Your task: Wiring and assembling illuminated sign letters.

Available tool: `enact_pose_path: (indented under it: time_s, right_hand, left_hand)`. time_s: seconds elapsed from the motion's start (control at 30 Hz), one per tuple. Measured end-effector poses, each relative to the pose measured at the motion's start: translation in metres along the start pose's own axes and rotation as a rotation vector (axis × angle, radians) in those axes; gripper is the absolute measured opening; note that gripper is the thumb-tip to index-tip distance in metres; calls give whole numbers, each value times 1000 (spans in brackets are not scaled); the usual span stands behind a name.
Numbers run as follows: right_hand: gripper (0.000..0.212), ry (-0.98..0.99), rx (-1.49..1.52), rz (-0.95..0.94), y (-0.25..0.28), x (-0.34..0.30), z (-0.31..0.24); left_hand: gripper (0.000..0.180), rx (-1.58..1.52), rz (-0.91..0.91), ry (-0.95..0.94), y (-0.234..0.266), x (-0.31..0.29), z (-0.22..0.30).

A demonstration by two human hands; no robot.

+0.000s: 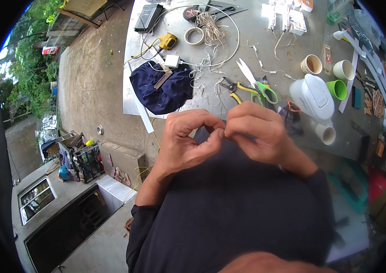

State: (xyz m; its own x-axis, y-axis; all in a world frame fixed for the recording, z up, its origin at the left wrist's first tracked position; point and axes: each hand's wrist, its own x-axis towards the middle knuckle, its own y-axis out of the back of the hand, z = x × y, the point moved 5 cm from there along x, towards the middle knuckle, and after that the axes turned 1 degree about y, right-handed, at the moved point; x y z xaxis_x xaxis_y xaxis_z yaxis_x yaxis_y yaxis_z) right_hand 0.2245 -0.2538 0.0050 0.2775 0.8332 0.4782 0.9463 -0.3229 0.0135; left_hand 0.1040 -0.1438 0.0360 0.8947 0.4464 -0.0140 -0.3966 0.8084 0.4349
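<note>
My left hand (187,140) and my right hand (259,132) meet in front of my dark shirt, at the near edge of the metal table (288,54). Both are closed, thumbs and fingertips pinched together and touching. Whatever sits between the fingertips is too small or hidden to make out. Just beyond the hands lie scissors (246,73) with green handles and a wire stripper (244,87) with yellow handles. Thin white wires with small modules (262,65) trail across the tabletop. Left of them rests a crumpled navy cloth (156,93) with a white adapter (172,61) by its far edge.
A white lidded container (315,98), a green cup (337,89) and several pale cups stand at the right. Farther back are a tape roll (186,37), a tape measure (190,14), bundled cord (211,29) and a black power supply (148,18). Concrete ground lies left.
</note>
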Motion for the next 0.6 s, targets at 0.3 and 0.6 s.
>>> enact_pose_path:
  time_s: [0.3,0.6]
  right_hand:
    - [27,139,-290,146,-2,0,-10]
    - [26,252,-539,121,-5,-1,-13]
  left_hand:
    - [9,189,112,-74,5,3,13]
    - [9,212,117,-16,6,5,11]
